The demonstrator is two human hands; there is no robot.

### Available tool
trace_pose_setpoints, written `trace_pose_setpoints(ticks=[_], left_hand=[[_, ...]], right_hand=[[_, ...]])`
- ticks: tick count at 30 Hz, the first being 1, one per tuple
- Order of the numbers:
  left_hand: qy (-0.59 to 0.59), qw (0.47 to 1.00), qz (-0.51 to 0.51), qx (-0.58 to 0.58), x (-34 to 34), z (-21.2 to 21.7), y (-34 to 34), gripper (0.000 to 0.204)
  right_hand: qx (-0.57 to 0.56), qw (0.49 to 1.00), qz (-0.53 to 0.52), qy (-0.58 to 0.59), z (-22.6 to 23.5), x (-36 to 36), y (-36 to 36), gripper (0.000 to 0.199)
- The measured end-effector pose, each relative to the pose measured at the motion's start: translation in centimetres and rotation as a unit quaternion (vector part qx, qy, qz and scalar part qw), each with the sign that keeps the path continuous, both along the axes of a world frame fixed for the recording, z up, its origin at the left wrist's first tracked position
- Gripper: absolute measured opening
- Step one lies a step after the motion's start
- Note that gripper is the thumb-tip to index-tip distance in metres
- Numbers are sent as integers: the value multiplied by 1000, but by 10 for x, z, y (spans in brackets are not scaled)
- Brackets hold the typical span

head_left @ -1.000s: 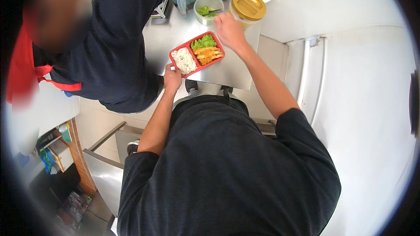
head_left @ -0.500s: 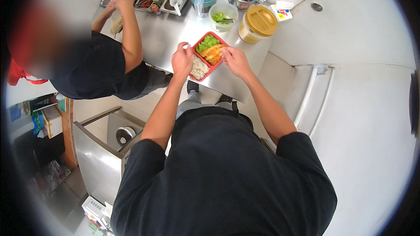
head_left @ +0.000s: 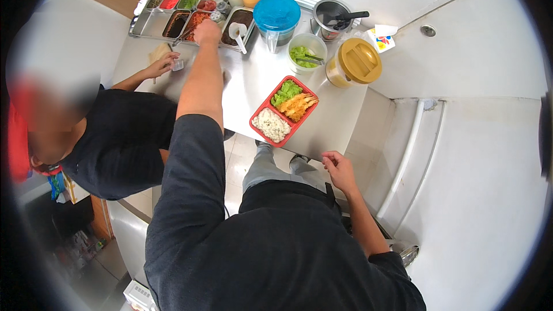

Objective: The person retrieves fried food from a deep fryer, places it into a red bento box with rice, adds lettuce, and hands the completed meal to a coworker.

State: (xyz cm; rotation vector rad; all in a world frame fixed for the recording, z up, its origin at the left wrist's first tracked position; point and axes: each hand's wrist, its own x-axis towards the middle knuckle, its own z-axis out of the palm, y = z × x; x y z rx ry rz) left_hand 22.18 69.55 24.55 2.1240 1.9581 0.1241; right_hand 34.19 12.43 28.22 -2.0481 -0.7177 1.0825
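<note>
My left hand [head_left: 207,33] reaches forward to the pan of orange-red shredded food [head_left: 197,19] among the topping pans. Its fingers look closed over the pan's edge; what they hold, if anything, is hidden. My right hand [head_left: 340,171] hangs just off the counter's front edge, loosely bent, with nothing in it. Between them on the counter, untouched, sits a red divided meal tray [head_left: 283,143]. White rice with dark specks [head_left: 271,125] fills its near compartment; the far one holds green lettuce [head_left: 286,93] and golden breaded fried pieces [head_left: 297,106].
Behind the tray stand a lettuce tub [head_left: 302,57], a blue-lidded container [head_left: 276,14], a gold-lidded jar [head_left: 358,63] and a metal pot [head_left: 331,20]. A white ladle [head_left: 237,33] rests in a sauce pan. At left, a co-worker's hand [head_left: 161,66] is beside a small clear cup [head_left: 178,65].
Both hands have left the tray. My left hand has gone forward and left to the topping pans; the right has drawn back off the counter. The co-worker's hand has lowered to the counter.
</note>
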Motion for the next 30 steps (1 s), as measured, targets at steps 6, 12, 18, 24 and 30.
trace_pose_setpoints(ticks=[6, 12, 18, 24, 30], left_hand=[[-47, 996, -61, 36, -20, 33, -1, 31], [-138, 982, -122, 46, -45, 128, -96, 50], [-276, 915, -278, -91, -15, 95, -224, 48], [-457, 819, -182, -295, 19, 24, -262, 62], [-509, 772, -89, -370, 40, -29, -239, 64]], right_hand=[[73, 997, -16, -26, 29, -1, 35, 22], [206, 969, -30, 136, 34, 17, 130, 23], [273, 829, -125, 472, 3, 19, 175, 51], [323, 856, -161, 370, -22, 35, 169, 54], [308, 924, -186, 128, -36, 31, 183, 50]])
